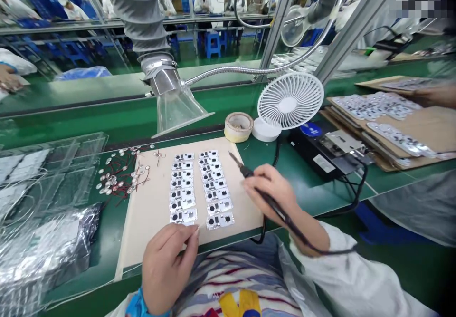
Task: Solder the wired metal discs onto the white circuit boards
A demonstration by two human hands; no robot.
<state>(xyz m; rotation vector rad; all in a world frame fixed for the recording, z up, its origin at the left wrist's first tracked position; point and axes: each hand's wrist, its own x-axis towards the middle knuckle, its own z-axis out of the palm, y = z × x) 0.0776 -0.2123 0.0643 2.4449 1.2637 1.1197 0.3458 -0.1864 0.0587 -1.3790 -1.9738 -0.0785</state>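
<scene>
My right hand [274,193] grips a soldering iron [245,170] like a pen, its tip pointing up and left above the board's right edge. Two columns of small white circuit boards [217,195] lie on a beige cardboard sheet [146,226]. My left hand [169,260] is at the near end of the left column, thumb and forefinger pinched together beside the nearest circuit board [183,216]. Whatever is between those fingertips, if anything, is too small to make out. Small round silver parts with red and black wires [121,177] lie heaped at the sheet's left edge.
A clear extraction hood [178,110] hangs beyond the sheet. Behind it stand a tape roll [238,127] and a white fan [290,100]. A black device [317,153] sits right, near stacked cardboard with boards [377,105]. Plastic-wrapped trays [64,174] lie left. A co-worker's hand shows far right.
</scene>
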